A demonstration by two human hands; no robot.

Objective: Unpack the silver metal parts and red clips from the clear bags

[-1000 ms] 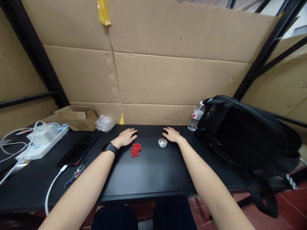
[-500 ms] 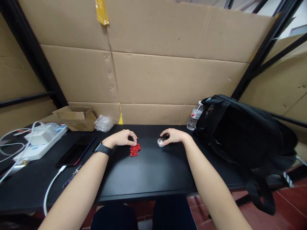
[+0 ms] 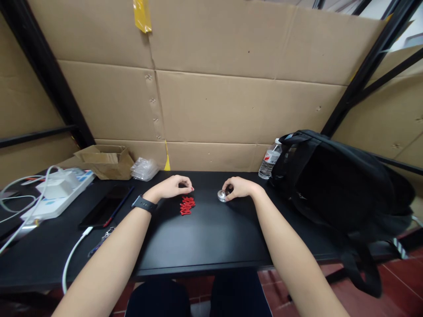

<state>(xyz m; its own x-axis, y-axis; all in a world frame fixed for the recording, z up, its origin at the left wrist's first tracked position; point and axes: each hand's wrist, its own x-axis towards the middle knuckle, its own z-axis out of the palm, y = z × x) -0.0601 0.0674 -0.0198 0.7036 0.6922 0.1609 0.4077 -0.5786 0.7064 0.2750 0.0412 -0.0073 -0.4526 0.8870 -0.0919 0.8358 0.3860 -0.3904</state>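
Observation:
My left hand point(image 3: 176, 186) is above the table with thumb and fingertips pinched together, and a tiny red piece point(image 3: 192, 189) shows at their tips. Just below that hand lies a small pile of thin red pieces point(image 3: 187, 205), too small to name exactly. To the right, my right hand point(image 3: 238, 187) has thumb and fingers curled around the side of a small round silvery case point(image 3: 221, 196), which rests on the table. Whether the case has a lid on cannot be made out. A dark watch point(image 3: 144, 204) is on my left wrist.
On the right of the black table point(image 3: 205, 242) lies a black backpack point(image 3: 343, 189), with a water bottle point(image 3: 269, 160) beside it. To the left are a phone point(image 3: 104, 207), a pen point(image 3: 119, 206), a power strip point(image 3: 62, 198), cables, a cardboard box point(image 3: 107, 164) and clear plastic bags point(image 3: 144, 169).
My left hand has lifted off the red pile and moved slightly right and away, with a red piece now at its fingertips. My right hand stays at the round case.

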